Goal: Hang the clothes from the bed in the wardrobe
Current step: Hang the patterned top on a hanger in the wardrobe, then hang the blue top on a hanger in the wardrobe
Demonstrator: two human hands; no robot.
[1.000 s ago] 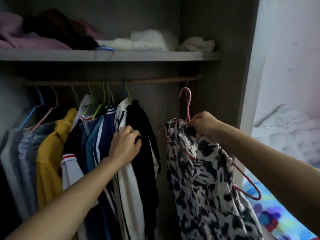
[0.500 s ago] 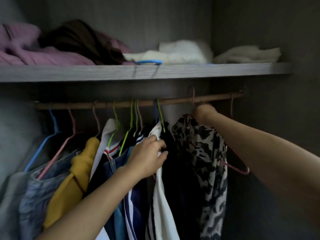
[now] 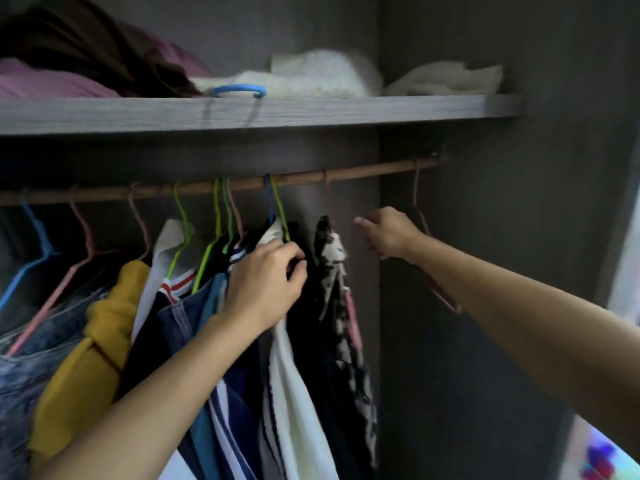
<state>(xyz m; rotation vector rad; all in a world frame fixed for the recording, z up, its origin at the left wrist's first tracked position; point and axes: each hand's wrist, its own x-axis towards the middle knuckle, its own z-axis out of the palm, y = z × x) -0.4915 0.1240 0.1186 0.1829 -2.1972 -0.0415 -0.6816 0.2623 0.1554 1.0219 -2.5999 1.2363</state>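
dress [image 3: 332, 251]: spotted, on pink hanger [image 3: 327, 199] hooked over rail [image 3: 374, 171], rightmost garment
handling: light, floppy, probably slips; take by hanger neck
left hand [image 3: 266, 285]: fingers curled into dark garment [image 3: 304, 317]
right hand [image 3: 389, 235]: loosely curled beside dress; can't tell if it holds anything

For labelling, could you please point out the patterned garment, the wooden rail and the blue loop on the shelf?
patterned garment [image 3: 333, 249]: head view, upper part near its hanger.
wooden rail [image 3: 374, 170]: head view, bare stretch.
blue loop [image 3: 239, 88]: head view, top arc.
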